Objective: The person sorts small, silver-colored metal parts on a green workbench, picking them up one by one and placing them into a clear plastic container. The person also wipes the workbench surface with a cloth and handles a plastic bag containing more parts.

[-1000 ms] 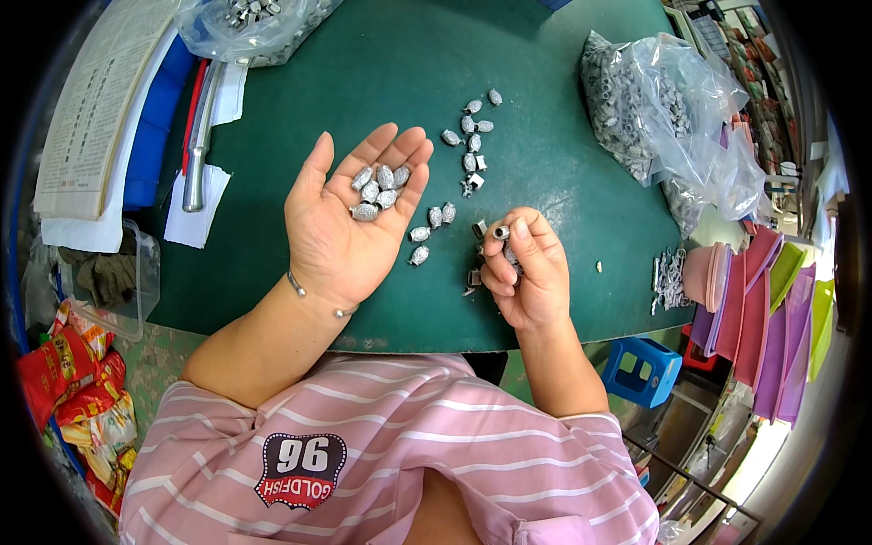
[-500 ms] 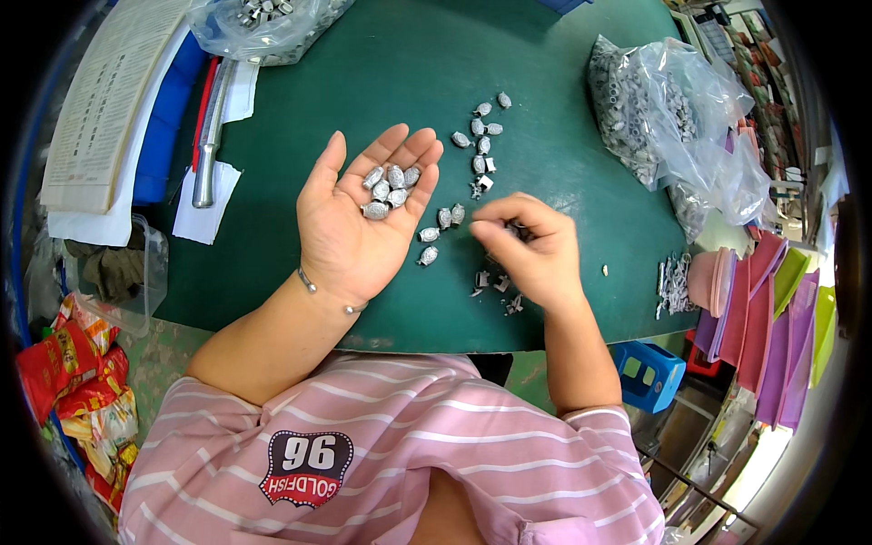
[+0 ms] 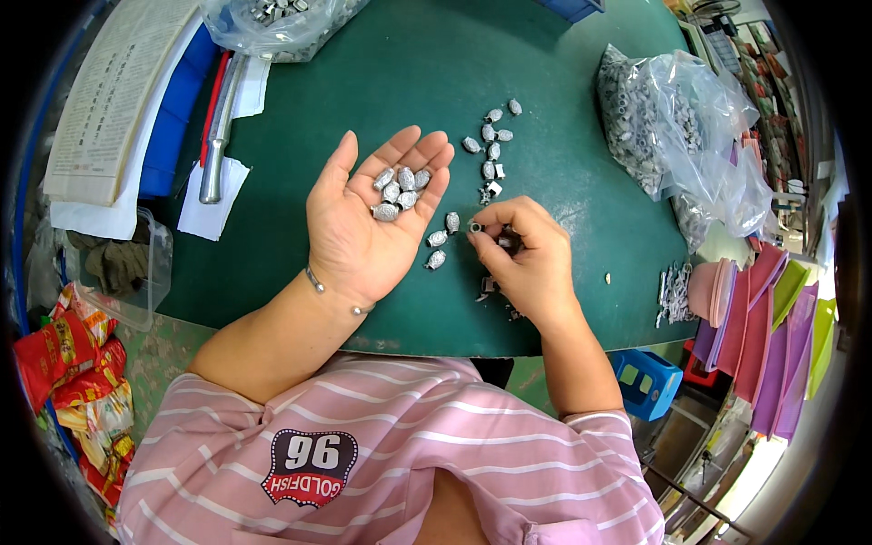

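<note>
Head: right hand (image 3: 527,259) fingers hide small metal part (image 3: 476,227); grip unclear.

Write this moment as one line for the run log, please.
left hand: open, palm up, cupping metal pieces | right hand: pinching one small part | loose pieces on green mat | bag at right

Silver metal pieces (image 3: 400,191); dark green table (image 3: 381,82); pink, white-striped shirt (image 3: 409,454).
</note>
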{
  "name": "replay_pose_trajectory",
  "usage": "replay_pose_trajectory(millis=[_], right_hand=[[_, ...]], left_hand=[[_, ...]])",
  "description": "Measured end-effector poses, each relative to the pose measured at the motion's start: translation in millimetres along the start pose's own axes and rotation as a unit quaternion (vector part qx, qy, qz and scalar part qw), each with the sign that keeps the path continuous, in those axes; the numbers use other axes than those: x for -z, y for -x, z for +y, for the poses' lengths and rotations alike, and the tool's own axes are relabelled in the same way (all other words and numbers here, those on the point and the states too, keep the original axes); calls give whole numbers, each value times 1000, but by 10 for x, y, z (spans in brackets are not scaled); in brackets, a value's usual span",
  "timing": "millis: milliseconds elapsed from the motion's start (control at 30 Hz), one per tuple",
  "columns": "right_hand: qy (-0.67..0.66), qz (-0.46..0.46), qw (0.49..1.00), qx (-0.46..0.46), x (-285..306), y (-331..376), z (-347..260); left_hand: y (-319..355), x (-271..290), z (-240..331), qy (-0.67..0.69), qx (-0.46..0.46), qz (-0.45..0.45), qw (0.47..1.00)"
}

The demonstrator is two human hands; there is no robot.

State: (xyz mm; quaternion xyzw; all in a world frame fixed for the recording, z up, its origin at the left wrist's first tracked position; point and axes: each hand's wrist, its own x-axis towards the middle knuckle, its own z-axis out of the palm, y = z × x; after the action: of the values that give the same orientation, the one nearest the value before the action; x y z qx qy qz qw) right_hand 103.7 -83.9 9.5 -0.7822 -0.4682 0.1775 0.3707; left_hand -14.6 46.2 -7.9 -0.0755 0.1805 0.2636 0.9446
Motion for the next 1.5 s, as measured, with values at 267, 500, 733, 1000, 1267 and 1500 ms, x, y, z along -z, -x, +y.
replay_pose_trajectory(millis=[267, 500, 733, 1000, 1267, 1500], right_hand=[[-722, -113, 654, -196, 108, 88, 137], [-842, -107, 487, -208, 47, 130, 271], [-619, -63, 748, -231, 116, 48, 139], [145, -64, 987, 18, -60, -178, -96], [2, -15, 997, 69, -48, -46, -61], [-169, 64, 981, 71, -67, 44, 146]], left_hand=[[1, 5, -2, -14, 2, -9, 1000], [3, -4, -7, -15, 2, -11, 1000], [-5, 15, -1, -7, 6, -11, 1000], [-11, -5, 13, 1, 0, -8, 1000], [3, -8, 16, 4, 0, -1, 1000], [4, -11, 5, -6, -3, -1, 1000]])
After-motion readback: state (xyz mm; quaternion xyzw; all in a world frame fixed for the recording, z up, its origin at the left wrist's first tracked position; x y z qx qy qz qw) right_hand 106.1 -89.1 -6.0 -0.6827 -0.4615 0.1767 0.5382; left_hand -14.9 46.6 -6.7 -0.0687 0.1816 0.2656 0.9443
